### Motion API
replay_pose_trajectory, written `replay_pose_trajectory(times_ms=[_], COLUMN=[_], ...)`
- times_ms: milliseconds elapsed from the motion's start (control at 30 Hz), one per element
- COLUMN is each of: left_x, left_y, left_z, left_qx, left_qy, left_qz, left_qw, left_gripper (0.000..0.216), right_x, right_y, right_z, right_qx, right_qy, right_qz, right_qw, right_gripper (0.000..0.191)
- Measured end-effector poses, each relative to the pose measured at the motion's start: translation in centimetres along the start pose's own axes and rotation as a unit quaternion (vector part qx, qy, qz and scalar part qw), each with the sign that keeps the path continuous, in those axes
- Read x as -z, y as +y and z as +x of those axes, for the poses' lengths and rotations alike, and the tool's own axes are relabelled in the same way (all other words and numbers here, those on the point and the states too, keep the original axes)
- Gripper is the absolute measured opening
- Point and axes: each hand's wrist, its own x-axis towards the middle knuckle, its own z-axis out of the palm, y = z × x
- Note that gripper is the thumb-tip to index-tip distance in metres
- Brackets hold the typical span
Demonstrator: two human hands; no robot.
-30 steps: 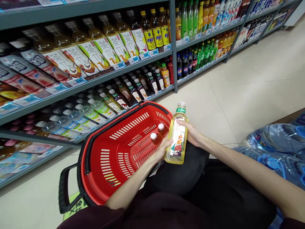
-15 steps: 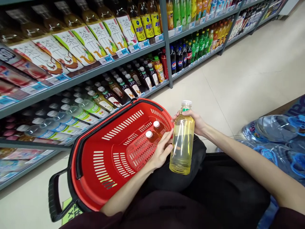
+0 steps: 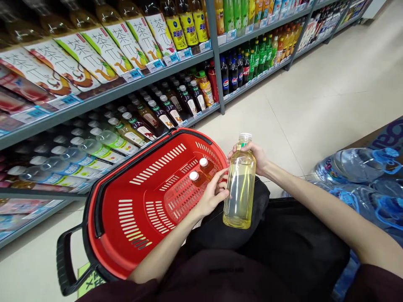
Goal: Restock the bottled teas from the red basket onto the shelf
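Observation:
A clear bottle of pale yellow drink (image 3: 239, 193) with a white cap stands nearly upright in front of my body. My right hand (image 3: 252, 155) is closed around its neck, fingers wrapped behind it. Against the bottle's left side is my left hand (image 3: 215, 195), its fingers apart and loosely bent, their tips at the bottle's edge. Just left of it is a red shopping basket (image 3: 116, 247) with black handles. Two white-capped bottles of reddish-brown drink (image 3: 198, 180) stand inside at its far right end; my left hand partly covers that area.
Shelves (image 3: 107, 94) of bottled drinks run along the left and back, close to the basket's far rim. Large water bottles (image 3: 349, 165) with blue handles lie at the right. Pale floor tiles (image 3: 283, 113) stretch between. A black bag (image 3: 233, 226) is at my lap.
The view has shifted slightly, so the shelves and basket sit a little further left. My left fingers have bent and moved a little along the bottle's side. My right hand keeps its hold.

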Motion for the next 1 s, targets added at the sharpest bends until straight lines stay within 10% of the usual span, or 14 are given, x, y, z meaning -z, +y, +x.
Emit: replay_pose_trajectory(times_ms=[1000], left_x=[-0.62], left_y=[0.86], left_z=[0.19], left_qx=[-0.033], left_qy=[0.081], left_qz=[0.054], left_qw=[0.995], left_gripper=[0.065], right_x=[-0.06], right_y=[0.26], right_z=[-0.07], right_qx=[0.014], right_qy=[0.032], right_qz=[-0.026], right_qw=[0.999], right_gripper=[0.02])
